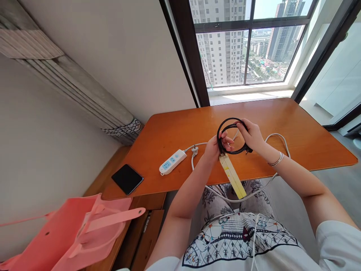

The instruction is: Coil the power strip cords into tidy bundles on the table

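Observation:
Above the table's front part, a black power cord [220,132] is bunched into loops between my two hands. My left hand [216,147] is closed on the cord's left side, close to where it enters a yellowed power strip [232,176]. That strip hangs tilted over the table edge, above my lap. On the loops' upper right, my right hand [251,134] pinches the cord. A dark plug end [248,149] pokes out under that hand. To the left lies a white power strip [173,162] with blue socket faces, its white plug [194,150] beside it.
A black tablet or phone [127,179] rests at the left corner of the wooden table [175,130]. White cable [282,138] trails behind my right wrist and across my lap. A pink bag [81,229] stands at lower left. The window is beyond the table.

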### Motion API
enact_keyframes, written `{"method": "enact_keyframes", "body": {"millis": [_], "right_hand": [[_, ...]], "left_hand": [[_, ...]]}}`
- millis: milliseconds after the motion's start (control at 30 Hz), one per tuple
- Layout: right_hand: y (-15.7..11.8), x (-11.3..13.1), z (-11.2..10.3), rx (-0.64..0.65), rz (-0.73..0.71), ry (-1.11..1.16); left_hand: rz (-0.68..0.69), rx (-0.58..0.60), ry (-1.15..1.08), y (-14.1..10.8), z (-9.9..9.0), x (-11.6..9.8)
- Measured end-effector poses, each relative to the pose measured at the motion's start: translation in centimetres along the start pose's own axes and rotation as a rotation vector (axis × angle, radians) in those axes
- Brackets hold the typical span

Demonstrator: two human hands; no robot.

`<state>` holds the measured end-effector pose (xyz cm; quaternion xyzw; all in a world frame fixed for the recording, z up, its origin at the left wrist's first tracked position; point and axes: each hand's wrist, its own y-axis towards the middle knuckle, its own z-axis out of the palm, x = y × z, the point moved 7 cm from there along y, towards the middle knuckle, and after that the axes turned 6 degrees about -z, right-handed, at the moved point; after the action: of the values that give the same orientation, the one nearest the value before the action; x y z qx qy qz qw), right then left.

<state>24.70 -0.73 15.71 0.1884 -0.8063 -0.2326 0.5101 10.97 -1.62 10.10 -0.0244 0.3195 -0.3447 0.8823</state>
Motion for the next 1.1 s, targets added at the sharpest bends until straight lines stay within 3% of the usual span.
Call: {"method": "enact_keyframes", "body": {"millis": [133,367,700,967,1100], "right_hand": [[0.0,-0.7,0.0,0.17,-0.015,-0.135],[-0.8,-2.7,0.5,0.355,0.254,0.278],[-3.2,-4.7,0.8,0.199,0.467,0.557],[-5.0,-4.2,2.6,0.136,0.475,0.629],[-5.6,-3.8,3.7,0.104,0.565,0.819]], "left_hand": [[-0.009,0.085,0.024,-0.3,0.8,0.4],[-0.031,0.073,0.018,-0.4,0.6,0.4],[0.013,-0.012,-0.041,-0.9,0.5,0.1],[0.154,-0.056,-0.039,-0.9,0.7,-0.5],[0.2,-0.088,-0.027,-0.8,0.7,-0.5]]}}
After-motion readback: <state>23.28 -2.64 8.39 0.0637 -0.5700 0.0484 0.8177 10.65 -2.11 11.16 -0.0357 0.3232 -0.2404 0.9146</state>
